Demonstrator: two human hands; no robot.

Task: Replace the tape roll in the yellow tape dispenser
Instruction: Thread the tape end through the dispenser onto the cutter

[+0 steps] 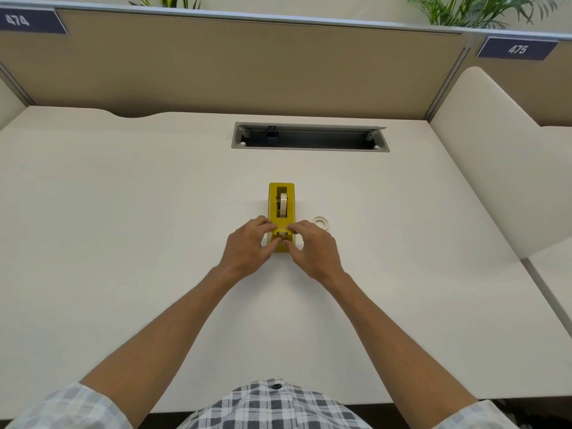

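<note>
Roughly mid-desk (123, 212), nearer the far edge than the near one: yellow tape dispenser (281, 212), lying lengthwise away from the body, cutter end toward the near edge. Seated upright in its slot, a pale tape roll (282, 205) on a dark hub. At the cutter end, both hands closed in from either side: left hand (247, 246) against the dispenser's left flank, fingers curled narrow, fingertips (268, 226) laid on the yellow top beside the cutter; right hand (312, 247) against the right flank, likewise curled narrow, fingertips (292, 227) on the top edge, thumb tucked low at the near face. Whether a strip of tape is pinched between them, impossible to tell. Just beside the dispenser on the right, partly hidden behind the right hand, a second whitish ring (321, 222) flat on the desk. Farther out, toward the far edge, an open grey cable tray (309, 137) sunk into the surface. Beyond that, a tan partition (247, 63) with number plates 474 (18, 20) and 475 (517, 49) near its upper corners.
</note>
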